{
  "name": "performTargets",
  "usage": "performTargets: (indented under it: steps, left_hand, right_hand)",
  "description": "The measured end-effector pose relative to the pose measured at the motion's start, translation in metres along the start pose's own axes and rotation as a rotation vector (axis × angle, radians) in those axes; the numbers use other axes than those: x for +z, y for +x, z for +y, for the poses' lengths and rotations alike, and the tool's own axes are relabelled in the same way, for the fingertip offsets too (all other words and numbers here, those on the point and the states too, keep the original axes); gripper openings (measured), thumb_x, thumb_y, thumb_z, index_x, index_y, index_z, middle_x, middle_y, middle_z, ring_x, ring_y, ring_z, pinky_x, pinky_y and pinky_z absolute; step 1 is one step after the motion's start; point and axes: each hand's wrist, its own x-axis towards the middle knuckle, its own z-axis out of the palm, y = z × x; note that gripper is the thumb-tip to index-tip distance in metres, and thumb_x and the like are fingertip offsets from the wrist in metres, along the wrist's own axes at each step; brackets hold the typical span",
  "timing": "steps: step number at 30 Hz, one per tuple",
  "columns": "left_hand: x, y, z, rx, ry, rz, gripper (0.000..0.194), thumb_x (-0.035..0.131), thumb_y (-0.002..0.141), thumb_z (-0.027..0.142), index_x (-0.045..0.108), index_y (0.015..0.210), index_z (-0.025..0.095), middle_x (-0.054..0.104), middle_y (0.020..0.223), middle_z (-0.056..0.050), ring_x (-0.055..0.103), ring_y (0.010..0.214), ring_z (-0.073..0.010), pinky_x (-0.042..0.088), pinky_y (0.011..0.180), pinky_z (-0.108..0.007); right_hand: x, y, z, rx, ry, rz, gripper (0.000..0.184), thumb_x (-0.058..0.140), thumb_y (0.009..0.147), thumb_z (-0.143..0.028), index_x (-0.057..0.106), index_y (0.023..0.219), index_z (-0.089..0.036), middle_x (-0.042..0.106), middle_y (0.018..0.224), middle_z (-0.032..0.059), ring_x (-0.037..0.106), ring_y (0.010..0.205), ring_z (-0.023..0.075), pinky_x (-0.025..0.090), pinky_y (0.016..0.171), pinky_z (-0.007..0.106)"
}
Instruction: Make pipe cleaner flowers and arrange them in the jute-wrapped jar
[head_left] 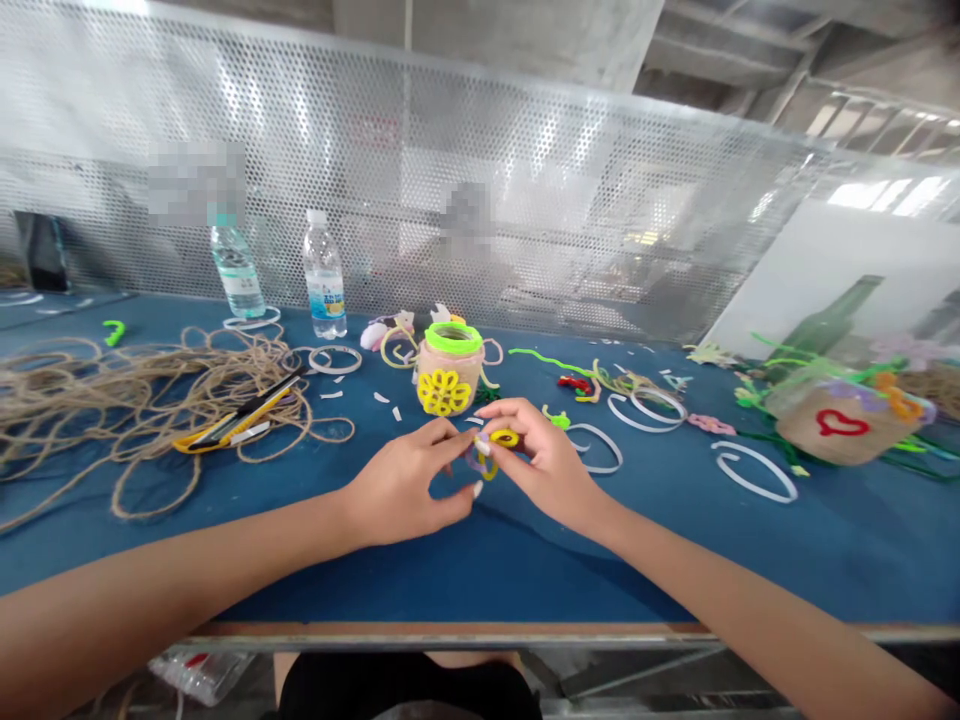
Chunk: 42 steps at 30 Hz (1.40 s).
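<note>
Fingertips point(450, 430) of the left hand point(401, 490) and right hand point(544, 465) are pinching together on a small twisted yellow-and-lilac chenille-stem coil point(489, 455) at centre frame, and its springy wire could be slipping free if that pinch is slackening. Just beyond, a burlap-wrapped jar point(448, 368) is standing upper centre, while loose jute twine point(90, 405) is sprawling across the blue tabletop point(750, 560) at left.

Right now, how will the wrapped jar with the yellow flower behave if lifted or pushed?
The wrapped jar is probably rigid and may be glass beneath its tan covering, so treat it as fragile. It stands upright, so a push near the green pipe-cleaner rim could tip it. The covering likely isn't slippery.
</note>
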Motion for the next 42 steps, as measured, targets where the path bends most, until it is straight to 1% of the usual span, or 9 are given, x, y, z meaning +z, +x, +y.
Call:
performTargets:
  steps: [2,4,8,13,17,21,25,30,42]
  left_hand:
    - [-0.002,0.0,-0.004,0.099,0.229,-0.029,0.051,0.06,0.081,0.044,0.056,0.118,0.01,0.061,0.097,-0.01,0.062,0.076,-0.0195,0.053,0.066,-0.031]
    - [-0.003,0.001,-0.006,0.172,0.407,-0.053,0.047,0.053,0.086,0.047,0.057,0.115,0.009,0.061,0.093,-0.01,0.062,0.074,-0.02,0.053,0.063,-0.032]
    - [-0.004,0.003,-0.008,0.266,0.592,-0.039,0.03,0.037,0.095,0.029,0.06,0.099,0.011,0.059,0.079,-0.006,0.06,0.065,-0.0166,0.05,0.055,-0.028]
    - [-0.002,0.002,-0.006,0.353,0.72,0.011,0.025,0.038,0.092,0.02,0.061,0.089,0.011,0.057,0.071,-0.004,0.058,0.059,-0.0165,0.046,0.05,-0.027]
    - [0.002,-0.003,-0.006,0.273,0.624,0.02,0.026,0.038,0.093,0.019,0.061,0.082,0.014,0.055,0.069,-0.003,0.056,0.056,-0.0145,0.041,0.048,-0.025]
    - [0.006,-0.004,-0.003,0.084,0.37,0.029,0.022,0.044,0.09,0.017,0.062,0.079,0.014,0.056,0.071,-0.002,0.057,0.061,-0.0127,0.042,0.054,-0.022]
    - [0.008,-0.002,-0.003,-0.037,0.13,0.084,0.016,0.05,0.085,0.009,0.064,0.079,0.013,0.058,0.072,-0.001,0.057,0.064,-0.0112,0.042,0.059,-0.021]
    - [0.01,0.0,-0.005,-0.063,0.057,0.077,0.015,0.052,0.084,0.008,0.066,0.084,0.012,0.06,0.076,-0.002,0.057,0.068,-0.0117,0.041,0.062,-0.021]
    - [0.009,0.005,0.001,-0.137,-0.082,0.065,0.017,0.052,0.081,0.005,0.057,0.066,0.013,0.048,0.061,0.004,0.044,0.056,-0.0064,0.032,0.054,-0.018]
  right_hand:
    - [0.001,0.002,0.002,0.066,0.079,0.001,0.023,0.057,0.084,-0.023,0.051,0.106,-0.021,0.063,0.087,0.0019,0.063,0.079,0.0141,0.048,0.07,0.027]
    - [0.002,0.004,0.005,0.116,0.127,-0.011,0.021,0.058,0.082,-0.024,0.052,0.101,-0.02,0.064,0.086,0.0016,0.063,0.077,0.0136,0.048,0.066,0.026]
    - [0.007,0.006,0.008,0.156,0.168,-0.041,0.016,0.061,0.079,-0.025,0.055,0.092,-0.019,0.065,0.08,0.001,0.061,0.072,0.0133,0.046,0.064,0.026]
    - [0.008,0.005,0.008,0.152,0.11,-0.007,0.019,0.062,0.079,-0.028,0.058,0.094,-0.018,0.067,0.08,0.0024,0.062,0.071,0.0145,0.047,0.064,0.027]
    - [0.008,0.003,0.007,0.052,-0.091,0.032,0.011,0.06,0.082,-0.021,0.063,0.092,-0.019,0.07,0.087,0.0036,0.065,0.077,0.0161,0.048,0.069,0.028]
    - [0.008,0.0,0.005,-0.093,-0.276,0.058,0.013,0.058,0.082,-0.015,0.068,0.091,-0.02,0.073,0.091,0.0038,0.068,0.083,0.0176,0.049,0.076,0.028]
    - [0.006,-0.001,0.004,-0.129,-0.347,0.072,0.015,0.057,0.084,-0.012,0.068,0.09,-0.018,0.073,0.089,0.005,0.068,0.081,0.0177,0.05,0.074,0.028]
    - [0.005,0.0,0.006,-0.094,-0.297,0.082,0.016,0.057,0.08,-0.006,0.067,0.086,-0.017,0.071,0.087,0.0043,0.066,0.08,0.0158,0.05,0.072,0.026]
    - [0.005,0.002,0.004,0.048,-0.038,0.079,0.017,0.058,0.074,-0.009,0.062,0.088,-0.019,0.069,0.086,0.0016,0.067,0.08,0.015,0.052,0.071,0.026]
